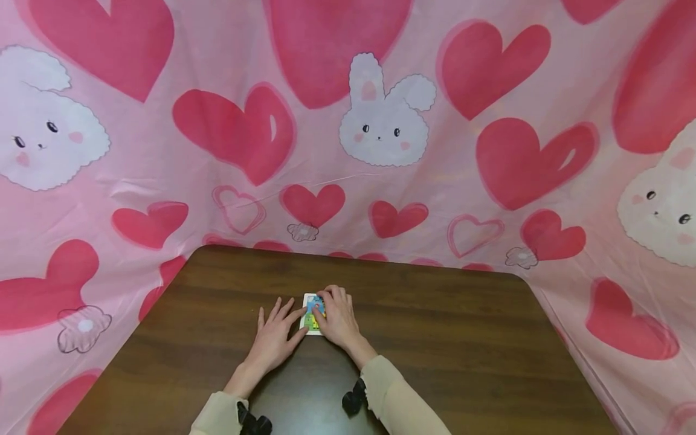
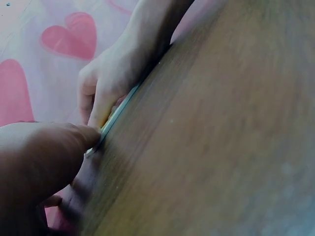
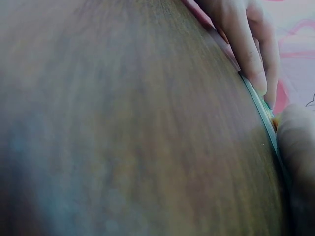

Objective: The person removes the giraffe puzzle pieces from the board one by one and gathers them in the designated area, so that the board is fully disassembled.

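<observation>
A small flat picture board [image 1: 313,324] with a white border and a blue, green and yellow picture lies on the brown table. My left hand [image 1: 273,339] rests at its left side, fingers spread, with the index finger and thumb touching that edge. Over the right side lies my right hand [image 1: 339,319], thumb on the picture and fingers near the upper right corner, covering part of it. In the left wrist view only the thin edge of the board [image 2: 118,112] shows, between both hands. The right wrist view catches that edge and the left fingers [image 3: 248,56] on it.
The dark wood-grain table [image 1: 462,350] spreads around both hands. A pink cloth [image 1: 380,187] with hearts and rabbit faces hangs behind it and along both sides. Black wrist devices [image 1: 354,397] sit at the cuffs of the light sleeves.
</observation>
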### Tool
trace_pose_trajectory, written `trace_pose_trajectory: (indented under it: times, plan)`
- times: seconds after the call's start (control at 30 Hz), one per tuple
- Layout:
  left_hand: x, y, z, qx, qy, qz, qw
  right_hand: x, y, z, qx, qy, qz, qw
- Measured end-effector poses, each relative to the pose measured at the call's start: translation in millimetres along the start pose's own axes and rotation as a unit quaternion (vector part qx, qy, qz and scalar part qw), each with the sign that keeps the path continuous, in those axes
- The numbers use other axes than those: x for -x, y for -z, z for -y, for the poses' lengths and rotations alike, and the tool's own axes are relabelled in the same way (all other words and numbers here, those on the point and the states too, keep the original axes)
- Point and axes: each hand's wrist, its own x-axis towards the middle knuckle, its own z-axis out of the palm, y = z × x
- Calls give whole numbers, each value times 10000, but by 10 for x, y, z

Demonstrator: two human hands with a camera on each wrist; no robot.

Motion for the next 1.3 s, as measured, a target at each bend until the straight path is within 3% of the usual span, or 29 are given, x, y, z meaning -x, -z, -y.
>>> trace_pose_trajectory:
  times: [0.4,0.83,0.97,1.17,1.3]
  plan:
    - [11,-16,6,118,-97,-203,9997,-12,33,14,-470,-129,-15,9988]
    - [-7,-42,-3,-285,-96,-39,9995,-22,79,18,-1043,-69,-94,9945]
    - [10,-55,-3,-272,-113,-87,9995,-8,69,19,-939,120,-138,9954]
    - [24,-63,9,-272,-108,-141,9995,2,40,30,-191,810,-266,9962]
    - [25,-60,11,-230,-98,-187,9995,-10,29,31,-345,686,-240,9968]
